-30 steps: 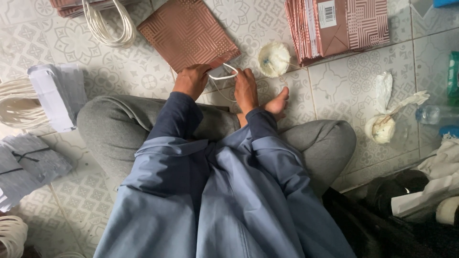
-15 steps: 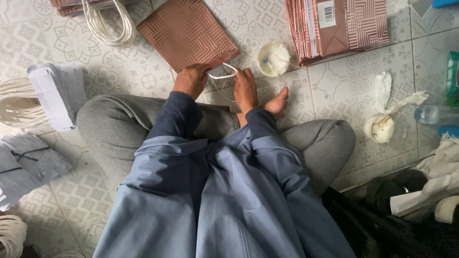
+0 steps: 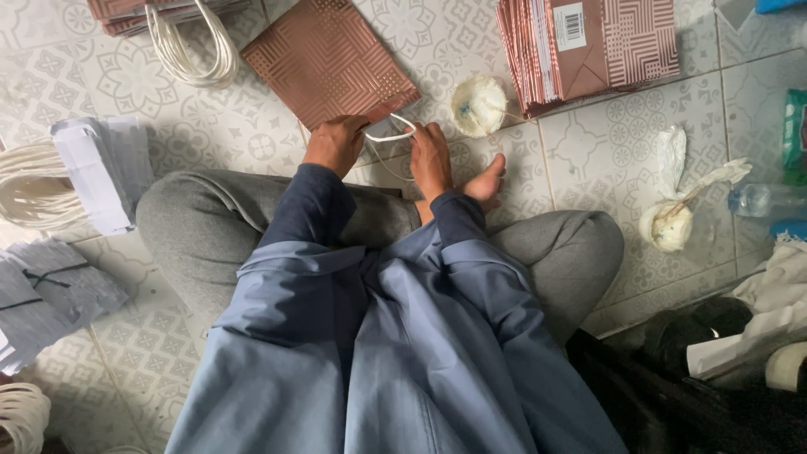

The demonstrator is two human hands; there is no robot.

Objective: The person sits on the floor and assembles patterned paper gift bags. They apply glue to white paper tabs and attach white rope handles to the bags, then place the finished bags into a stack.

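Observation:
A flat brown paper bag [image 3: 324,63] with a pale geometric pattern lies on the tiled floor in front of my crossed legs. My left hand [image 3: 334,143] rests on its near edge with fingers curled down. My right hand [image 3: 429,155] is just to its right, pinching a white cord handle [image 3: 391,130] that loops between both hands at the bag's opening. A thin string runs from the hands toward a ball of white thread [image 3: 477,105]. My bare foot [image 3: 486,181] shows beside the right hand.
A stack of flat brown bags [image 3: 588,46] lies at the top right, another stack with white cord handles [image 3: 189,50] at the top left. Grey paper bundles [image 3: 97,172] and cord coils sit at the left. A second thread ball [image 3: 668,225] and a plastic bottle [image 3: 765,200] lie right.

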